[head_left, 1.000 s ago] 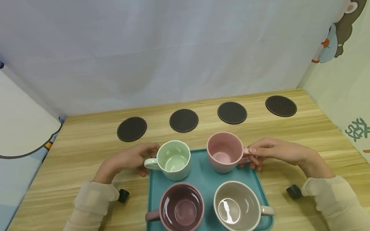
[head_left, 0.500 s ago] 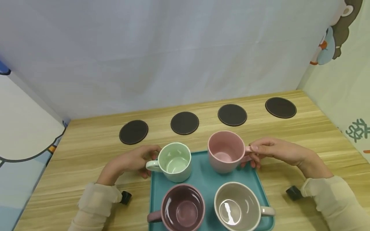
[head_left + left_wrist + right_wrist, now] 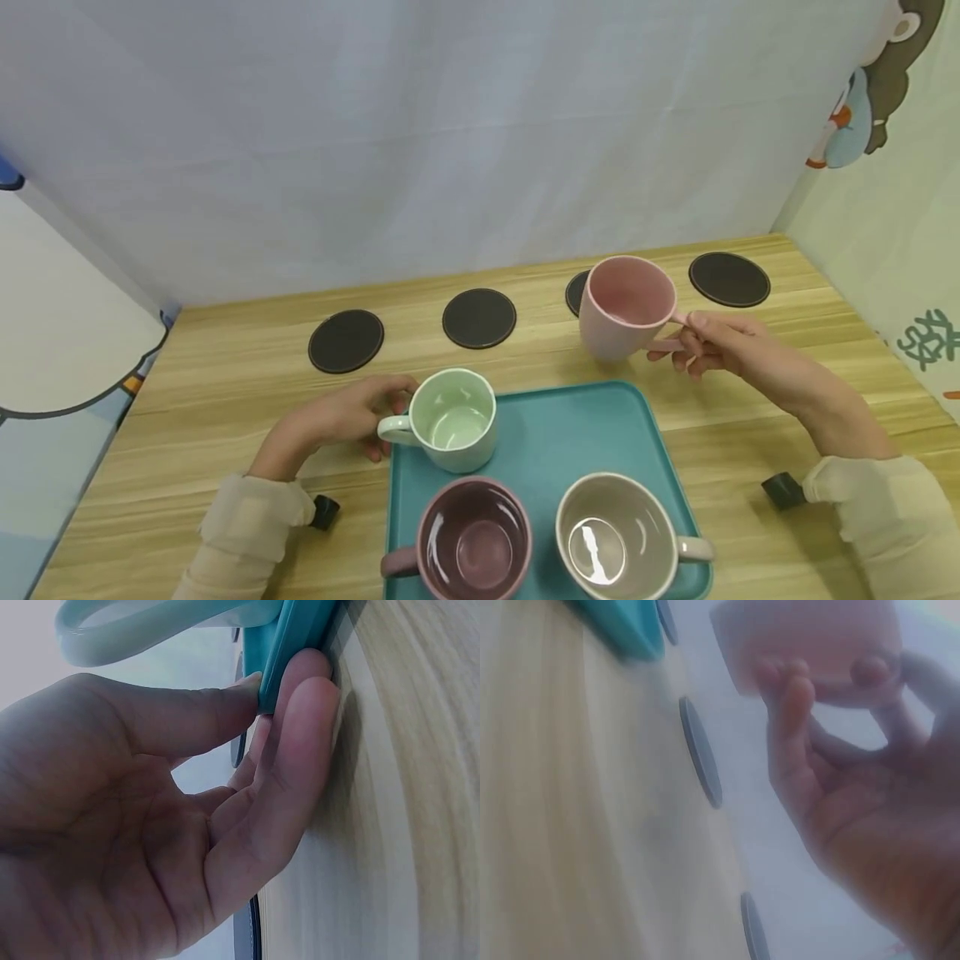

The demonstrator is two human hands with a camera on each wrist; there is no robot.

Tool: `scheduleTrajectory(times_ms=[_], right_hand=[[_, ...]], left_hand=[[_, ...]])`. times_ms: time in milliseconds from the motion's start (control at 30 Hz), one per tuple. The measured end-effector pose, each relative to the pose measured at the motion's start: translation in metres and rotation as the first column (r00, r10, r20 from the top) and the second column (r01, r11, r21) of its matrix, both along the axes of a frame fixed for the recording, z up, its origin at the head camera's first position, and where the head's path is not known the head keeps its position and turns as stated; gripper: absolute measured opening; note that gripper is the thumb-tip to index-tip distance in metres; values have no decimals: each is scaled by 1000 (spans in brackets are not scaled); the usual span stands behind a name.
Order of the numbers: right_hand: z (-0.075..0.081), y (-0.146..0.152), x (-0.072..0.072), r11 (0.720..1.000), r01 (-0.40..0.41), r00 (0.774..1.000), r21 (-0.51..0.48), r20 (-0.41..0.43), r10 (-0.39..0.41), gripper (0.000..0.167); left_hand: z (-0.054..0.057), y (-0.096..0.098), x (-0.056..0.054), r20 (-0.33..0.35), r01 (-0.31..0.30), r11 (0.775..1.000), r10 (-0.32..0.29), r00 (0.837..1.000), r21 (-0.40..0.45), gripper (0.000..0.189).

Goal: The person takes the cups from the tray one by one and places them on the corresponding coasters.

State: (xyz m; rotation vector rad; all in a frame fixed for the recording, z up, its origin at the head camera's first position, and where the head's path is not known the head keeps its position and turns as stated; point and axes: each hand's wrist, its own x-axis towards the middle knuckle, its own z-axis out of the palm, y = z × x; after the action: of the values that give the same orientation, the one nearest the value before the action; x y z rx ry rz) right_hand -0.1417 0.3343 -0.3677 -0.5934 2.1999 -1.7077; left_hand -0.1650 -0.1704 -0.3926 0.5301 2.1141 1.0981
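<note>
By its handle, my right hand (image 3: 723,343) holds a pink mug (image 3: 618,321) upright in the air, past the tray's far edge. In the head view the mug partly covers a black round coaster (image 3: 576,293). My left hand (image 3: 172,802) pinches the rim of the teal tray (image 3: 281,656) at its far left corner, thumb above and fingers below. Just beside that hand, a pale green mug (image 3: 453,421) stands on the tray with its handle to the left. A plum mug (image 3: 476,542) and a beige mug (image 3: 617,533) stand nearer on the tray.
More black coasters lie in a row along the table's back: the far left coaster (image 3: 346,341), the second coaster (image 3: 478,318) and the far right coaster (image 3: 729,279). A pale cloth wall (image 3: 465,150) rises behind the wooden table (image 3: 247,367).
My right hand has lifted the pink mug off the tray and carried it forward and slightly right. The left hand keeps its place at the tray corner.
</note>
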Motion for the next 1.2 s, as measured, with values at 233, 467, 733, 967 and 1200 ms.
scheduleTrajectory(times_ms=[233, 467, 733, 967, 1200], right_hand=[[-1, 20, -2, 983, 149, 989, -111, 22, -147, 37], [1, 41, 2, 955, 207, 977, -214, 99, -189, 35], [-1, 60, 5, 883, 289, 954, -370, 181, -237, 33], [2, 70, 2, 849, 459, 885, -262, 220, -411, 31], [0, 76, 0, 815, 494, 867, -304, 246, -434, 34]], left_hand=[[3, 1, 2, -11, -10, 1000, 10, 1000, -14, 42], [2, 8, 5, -26, 1, 1000, -1, 1000, -13, 40], [4, 13, 6, -32, -5, 1000, 4, 999, -24, 39], [6, 12, 13, -27, -6, 1000, 6, 1000, -14, 40], [7, 9, 19, -31, -11, 1000, 10, 999, -20, 41]])
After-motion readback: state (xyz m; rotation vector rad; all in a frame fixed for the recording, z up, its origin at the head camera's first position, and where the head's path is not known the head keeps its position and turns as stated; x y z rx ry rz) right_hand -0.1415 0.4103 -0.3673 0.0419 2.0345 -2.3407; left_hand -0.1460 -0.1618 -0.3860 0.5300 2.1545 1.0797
